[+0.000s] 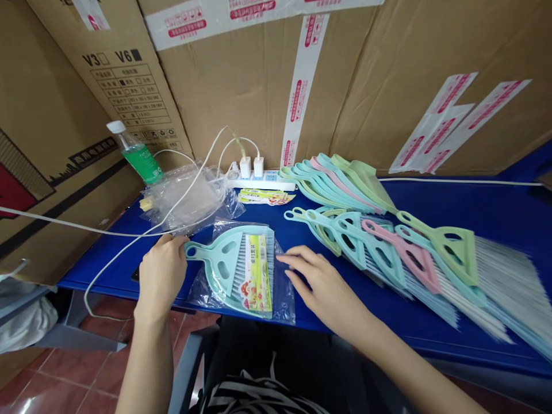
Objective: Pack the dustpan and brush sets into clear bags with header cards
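Observation:
A light-blue dustpan (219, 244) with a matching hand brush (226, 259) nested on it lies in a clear plastic bag (284, 296) at the table's front. A yellow-green printed label card (257, 276) lies over the bristles. My left hand (160, 276) is closed beside the ringed handle end; its curled fingers hide what they pinch, if anything. At the bag's right edge is my right hand (317, 282), open, fingers apart and pointing toward the bristles, holding nothing.
Several brushes (418, 259) and stacked dustpans (345, 178) lie to the right. Behind are label cards (265, 196), a power strip (276, 183), plastic bags (185, 195) and a bottle (140, 158). A white cable (190, 198) crosses the left side. Cardboard boxes (245, 86) wall the back.

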`<state>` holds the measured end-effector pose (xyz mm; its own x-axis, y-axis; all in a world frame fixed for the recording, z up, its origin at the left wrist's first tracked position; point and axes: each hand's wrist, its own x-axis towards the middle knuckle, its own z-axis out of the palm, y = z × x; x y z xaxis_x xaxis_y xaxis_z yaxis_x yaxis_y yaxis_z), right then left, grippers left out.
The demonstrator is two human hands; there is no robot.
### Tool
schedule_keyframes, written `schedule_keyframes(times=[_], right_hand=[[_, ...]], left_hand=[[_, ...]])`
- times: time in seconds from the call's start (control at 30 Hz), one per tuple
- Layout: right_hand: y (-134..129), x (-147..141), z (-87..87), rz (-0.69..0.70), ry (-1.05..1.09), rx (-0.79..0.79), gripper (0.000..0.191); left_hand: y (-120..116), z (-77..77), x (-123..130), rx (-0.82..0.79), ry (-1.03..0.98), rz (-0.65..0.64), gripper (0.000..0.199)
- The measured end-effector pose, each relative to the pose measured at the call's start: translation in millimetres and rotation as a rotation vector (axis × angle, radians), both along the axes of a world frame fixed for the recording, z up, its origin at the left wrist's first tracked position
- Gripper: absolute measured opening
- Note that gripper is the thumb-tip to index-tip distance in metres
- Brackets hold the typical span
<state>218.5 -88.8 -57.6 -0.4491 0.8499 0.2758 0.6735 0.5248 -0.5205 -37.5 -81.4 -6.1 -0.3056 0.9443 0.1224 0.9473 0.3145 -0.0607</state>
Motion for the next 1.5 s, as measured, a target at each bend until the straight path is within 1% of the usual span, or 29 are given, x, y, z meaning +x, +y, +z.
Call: schedule_keyframes(times=[0.07,0.13,0.27,0.43,0.63,0.77,0.9,1.0,1.17,1.3,1.4,1.5], right_hand=[[5,-4,0.2,-0.023,-0.164,0.159,0.032],[8,-8,-0.3,-0.038,-0.308,0.251,0.028],[8,-13,-4.8,-0.053,-0.484,0.327,0.026],[1,-15,-15.5,-0.121,-0.565,0.428,0.032],[-4,-16,-22.1,-0.146,-0.567,0.446,0.039],[2,-15,-18.3,-0.123,-0.575,0.465,0.039],[10,-14,-13.4,-0.087,-0.620,0.450,0.046],[11,-13,-14.0,-0.074,-0.631,0.430,0.049],[1,-11,-21.3,-0.170,-0.507,0.350,0.044],[-3,-7,-22.8,-0.216,-0.448,0.368,0.044],[1,-4,-18.5,-0.174,-0.474,0.378,0.045],[6,-1,-15.1,-0.134,-0.488,0.352,0.044]], left_hand=[[-1,-1.4,0,0.004,-0.007,-0.010,0.042],[-2,-3.1,-1,0.016,-0.014,-0.029,0.043],[-2,-6.0,-5,0.058,-0.012,-0.058,0.044],[-2,-4.6,-6,0.022,-0.014,-0.017,0.043],[-4,-2.4,-6,0.012,-0.022,0.007,0.044],[-5,-4.2,-6,0.014,-0.009,-0.009,0.045],[-6,-5.1,-7,0.014,0.025,-0.021,0.044],[-5,-5.0,-7,0.020,0.045,-0.021,0.044],[-2,-6.0,-3,0.016,0.033,-0.033,0.044],[0,-6.6,-1,0.026,0.003,-0.050,0.046],[0,-6.2,0,0.021,-0.011,-0.076,0.047],[0,-6.1,0,0.033,-0.014,-0.088,0.047]])
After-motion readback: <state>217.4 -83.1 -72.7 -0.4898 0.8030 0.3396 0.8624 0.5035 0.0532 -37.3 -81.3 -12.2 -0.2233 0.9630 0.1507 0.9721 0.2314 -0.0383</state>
